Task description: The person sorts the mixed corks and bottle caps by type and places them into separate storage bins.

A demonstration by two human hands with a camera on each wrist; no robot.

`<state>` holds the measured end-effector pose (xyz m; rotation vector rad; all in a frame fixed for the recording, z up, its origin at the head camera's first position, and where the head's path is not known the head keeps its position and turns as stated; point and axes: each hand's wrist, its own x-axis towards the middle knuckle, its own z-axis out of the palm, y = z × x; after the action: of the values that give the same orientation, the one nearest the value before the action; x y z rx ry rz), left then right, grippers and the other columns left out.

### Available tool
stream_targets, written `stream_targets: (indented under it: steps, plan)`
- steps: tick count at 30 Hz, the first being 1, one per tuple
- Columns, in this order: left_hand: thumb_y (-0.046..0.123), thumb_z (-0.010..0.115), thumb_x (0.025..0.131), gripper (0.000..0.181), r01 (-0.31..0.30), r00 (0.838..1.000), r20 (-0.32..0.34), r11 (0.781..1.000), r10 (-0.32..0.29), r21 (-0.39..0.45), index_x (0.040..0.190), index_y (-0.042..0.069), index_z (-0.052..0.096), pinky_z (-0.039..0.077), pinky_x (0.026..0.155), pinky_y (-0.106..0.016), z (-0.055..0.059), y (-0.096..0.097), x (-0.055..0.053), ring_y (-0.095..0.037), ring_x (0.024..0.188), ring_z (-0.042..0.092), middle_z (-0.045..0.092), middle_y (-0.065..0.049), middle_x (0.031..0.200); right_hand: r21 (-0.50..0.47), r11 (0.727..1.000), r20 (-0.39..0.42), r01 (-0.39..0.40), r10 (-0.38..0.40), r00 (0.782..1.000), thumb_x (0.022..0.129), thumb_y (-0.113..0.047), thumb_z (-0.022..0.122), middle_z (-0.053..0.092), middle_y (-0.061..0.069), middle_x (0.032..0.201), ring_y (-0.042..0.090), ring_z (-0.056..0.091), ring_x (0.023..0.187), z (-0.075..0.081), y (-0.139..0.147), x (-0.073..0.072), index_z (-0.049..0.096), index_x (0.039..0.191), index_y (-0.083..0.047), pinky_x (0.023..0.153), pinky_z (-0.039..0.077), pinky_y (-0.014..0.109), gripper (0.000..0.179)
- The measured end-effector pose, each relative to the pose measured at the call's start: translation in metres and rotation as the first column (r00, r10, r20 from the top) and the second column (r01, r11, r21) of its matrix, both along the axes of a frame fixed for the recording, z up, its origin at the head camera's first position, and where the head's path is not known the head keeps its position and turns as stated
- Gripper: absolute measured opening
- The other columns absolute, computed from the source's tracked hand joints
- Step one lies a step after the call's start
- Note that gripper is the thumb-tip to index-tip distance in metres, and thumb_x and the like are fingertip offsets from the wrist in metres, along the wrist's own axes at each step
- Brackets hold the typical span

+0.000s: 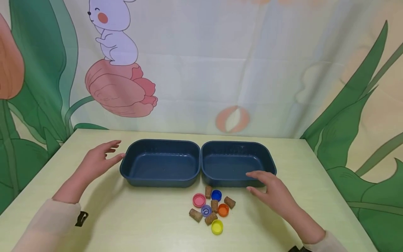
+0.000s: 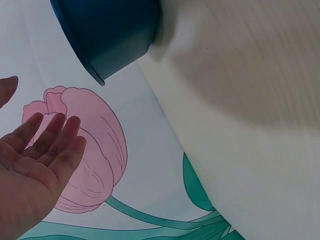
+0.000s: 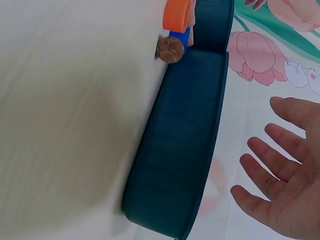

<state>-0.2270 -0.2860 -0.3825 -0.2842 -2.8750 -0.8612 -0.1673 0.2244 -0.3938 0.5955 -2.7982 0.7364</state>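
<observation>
Left grip (image 1: 99, 159), left of the right bin (image 1: 225, 182), and right grip (image 1: 276, 191), near its front-right corner, hang empty, fingers loosely parted; corks (image 1: 230, 202) before it likely want light pinching.

Corks (image 1: 196, 215) and caps (image 1: 217, 227) before trays (image 1: 160, 183)

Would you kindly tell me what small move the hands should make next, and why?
I would probably lower the right hand toward the rightmost cork. Neither that hand nor the left hand holds anything, the right one is closer, and this cork lies loose in front of the right tray, with bare table beside it for fingers.
</observation>
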Motion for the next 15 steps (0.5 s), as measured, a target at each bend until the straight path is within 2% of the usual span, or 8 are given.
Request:
stream_targets:
  steps: [6,10,15]
  plan:
    - [0.023,0.06,0.104,0.056,-0.051,0.998,0.039,0.997,0.049,0.058,0.148,-0.008,0.044,0.051,0.104,-0.063,-0.003,-0.004,0.0,-0.053,0.125,0.058,0.056,-0.036,0.139,-0.027,1.0,0.018,-0.007,0.007,1.0,0.09,-0.014,0.077,0.074,0.011,0.122,0.034,0.068,0.117,-0.001,-0.001,0.001,0.073,0.121,-0.006,0.097,0.057,0.052,0.032]
    - [0.026,0.059,0.105,0.057,-0.076,0.993,0.096,0.993,0.067,0.087,0.148,-0.008,0.043,0.055,0.099,-0.06,-0.008,-0.007,0.001,-0.052,0.125,0.059,0.056,-0.035,0.14,-0.044,0.999,0.098,0.002,0.002,0.995,0.091,-0.015,0.077,0.076,0.009,0.117,0.03,0.07,0.112,-0.002,-0.002,0.001,0.074,0.116,-0.005,0.093,0.059,0.048,0.027]
    - [0.026,0.057,0.106,0.058,-0.08,0.986,0.157,0.99,0.061,0.117,0.149,-0.008,0.042,0.054,0.1,-0.059,-0.014,-0.01,0.0,-0.05,0.127,0.058,0.055,-0.035,0.14,-0.069,0.998,0.209,-0.015,0.029,0.977,0.091,-0.017,0.077,0.076,0.01,0.117,0.03,0.07,0.108,-0.005,-0.002,-0.002,0.074,0.116,-0.004,0.093,0.059,0.051,0.028]
